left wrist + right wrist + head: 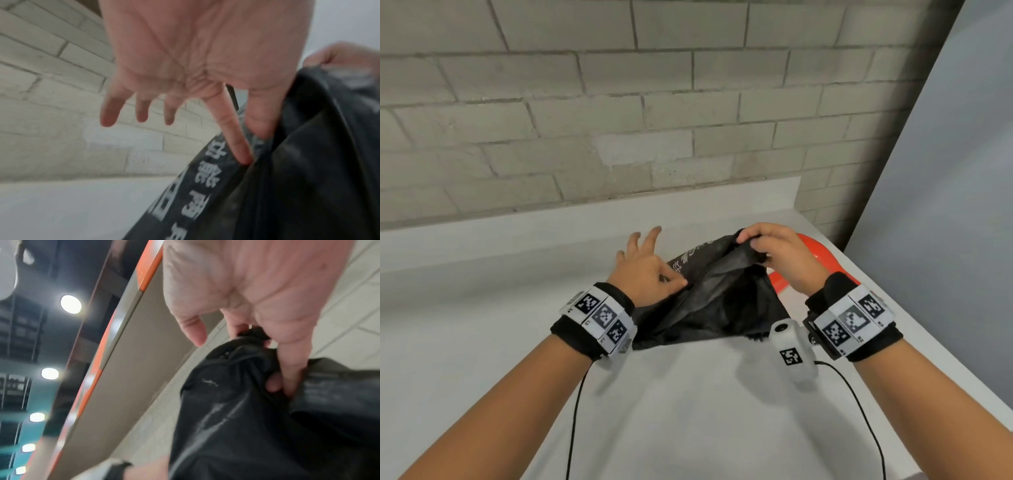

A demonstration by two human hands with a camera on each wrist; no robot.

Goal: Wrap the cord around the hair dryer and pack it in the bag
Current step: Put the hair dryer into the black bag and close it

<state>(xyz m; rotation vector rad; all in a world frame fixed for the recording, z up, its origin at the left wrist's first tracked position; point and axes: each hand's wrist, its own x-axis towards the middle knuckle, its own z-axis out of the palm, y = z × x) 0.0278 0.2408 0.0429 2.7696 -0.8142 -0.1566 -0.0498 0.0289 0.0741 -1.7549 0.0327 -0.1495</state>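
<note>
A black bag (722, 301) with white lettering is held up off the white table (482, 325), its mouth pulled apart toward me. My left hand (647, 270) pinches the bag's left rim between thumb and index finger, the other fingers spread. In the left wrist view that left hand (252, 146) meets the bag (308, 178) at the printed edge. My right hand (780, 257) grips the bunched right rim; up close the right hand (283, 381) has fingers curled into the bag (246, 426). The orange hair dryer (822, 257) lies behind the right hand, mostly hidden. Its cord is out of sight.
A grey brick wall (654, 120) stands just behind the table. A grey panel (945, 171) borders the right, where the table's edge runs diagonally. Thin black cables (575, 411) hang from both wrist units over the table's near part.
</note>
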